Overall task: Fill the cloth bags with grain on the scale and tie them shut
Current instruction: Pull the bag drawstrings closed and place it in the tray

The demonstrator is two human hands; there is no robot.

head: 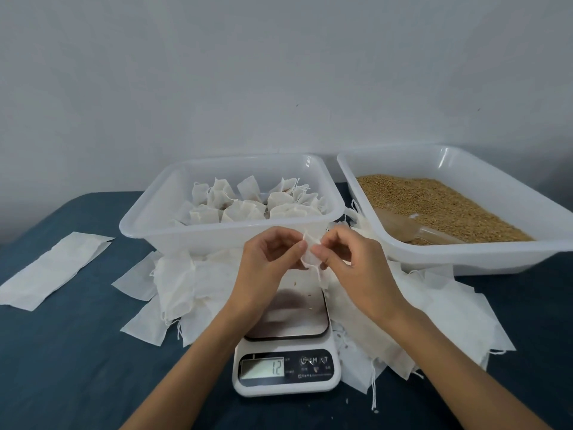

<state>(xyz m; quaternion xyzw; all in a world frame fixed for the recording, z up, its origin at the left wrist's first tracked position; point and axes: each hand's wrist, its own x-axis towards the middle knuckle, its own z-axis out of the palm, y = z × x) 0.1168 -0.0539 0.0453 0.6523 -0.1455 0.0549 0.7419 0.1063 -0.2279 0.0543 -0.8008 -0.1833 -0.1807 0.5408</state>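
A small white cloth bag (pixel 311 252) hangs between both hands above the scale's steel plate (pixel 291 318). My left hand (pixel 269 262) pinches its left side and my right hand (pixel 350 259) pinches its right side at the top. A drawstring dangles below the bag. The white kitchen scale (pixel 286 372) sits at the table's front centre and its display reads 12. A few loose grains lie on the plate. Brown grain (pixel 434 203) fills the right tub, with a plastic scoop (pixel 412 229) lying in it.
A clear tub (pixel 148 226) behind the scale holds several tied, filled bags (pixel 257 201). The grain tub's white rim (pixel 465 252) sits at the right. Empty flat bags (pixel 186 290) lie piled left and right of the scale, and another strip (pixel 52 271) at far left on the blue cloth.
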